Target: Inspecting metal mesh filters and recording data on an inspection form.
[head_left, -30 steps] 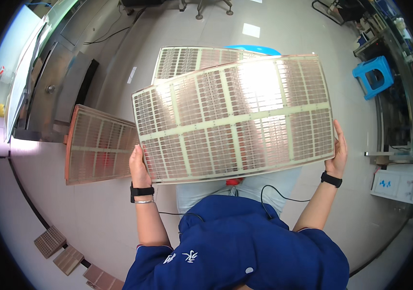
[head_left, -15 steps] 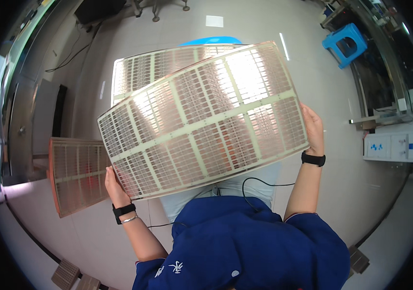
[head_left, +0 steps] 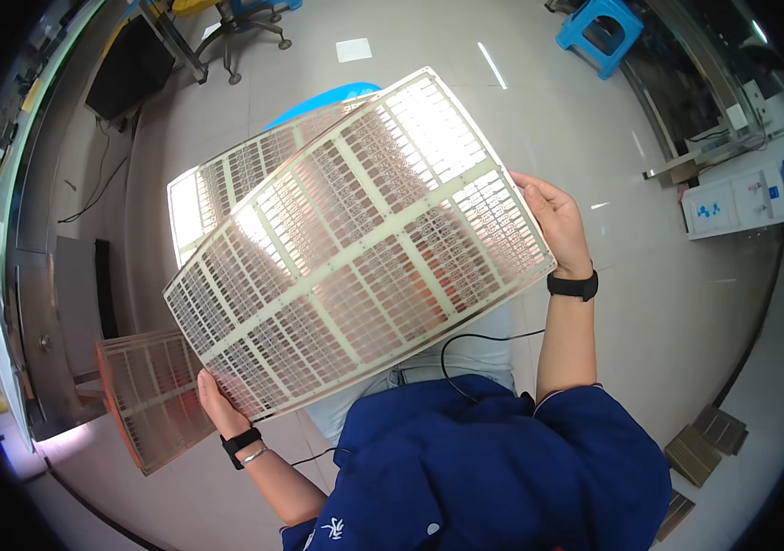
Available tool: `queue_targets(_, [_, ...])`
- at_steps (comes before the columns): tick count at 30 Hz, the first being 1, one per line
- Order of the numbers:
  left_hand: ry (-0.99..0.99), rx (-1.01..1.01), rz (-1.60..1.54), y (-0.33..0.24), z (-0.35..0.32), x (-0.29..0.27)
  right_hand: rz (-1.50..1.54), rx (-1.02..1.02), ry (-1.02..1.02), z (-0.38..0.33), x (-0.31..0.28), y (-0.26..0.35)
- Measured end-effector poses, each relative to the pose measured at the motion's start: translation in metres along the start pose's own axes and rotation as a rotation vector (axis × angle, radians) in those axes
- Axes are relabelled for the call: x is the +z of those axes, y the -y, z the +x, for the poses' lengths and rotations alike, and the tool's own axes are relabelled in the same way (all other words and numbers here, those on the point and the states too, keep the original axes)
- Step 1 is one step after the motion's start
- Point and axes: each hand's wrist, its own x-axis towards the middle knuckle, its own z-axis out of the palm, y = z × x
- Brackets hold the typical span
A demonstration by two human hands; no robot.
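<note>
I hold a large, thin circuit board panel point(head_left: 355, 262), coppery pink with rows of small traces and pale green bands. It slants up toward the far right, with bright glare near its far corner. My left hand point(head_left: 220, 404) grips the near left corner, its fingers partly hidden under the sheet. At the right edge my right hand point(head_left: 557, 225) is closed round the border, thumb side up. A second similar panel point(head_left: 213, 197) lies beyond and below the held one, partly covered by it. The blue top of a stool point(head_left: 323, 99) shows behind that panel.
Orange-edged panels point(head_left: 148, 395) lean beside a metal cabinet point(head_left: 47, 303) at the left. A blue stool point(head_left: 601, 32) stands far right, near a white water dispenser point(head_left: 732, 204). Wheeled chair legs point(head_left: 236, 46) are at the far left. Small brownish blocks point(head_left: 695, 455) sit lower right.
The whole view has turned, so the panels and room appear rotated counterclockwise. Both hands keep their hold on the same panel edges.
</note>
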Motion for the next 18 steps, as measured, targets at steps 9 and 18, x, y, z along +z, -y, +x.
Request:
queue_targets(9, [-0.015, 0.178, 0.278, 0.012, 0.01, 0.0, 0.011, 0.038, 0.092, -0.005, 0.005, 0.011])
queue_targets(18, [0.02, 0.176, 0.19, 0.016, 0.022, -0.011, -0.093, -0.002, 0.156, -0.006, 0.0, 0.004])
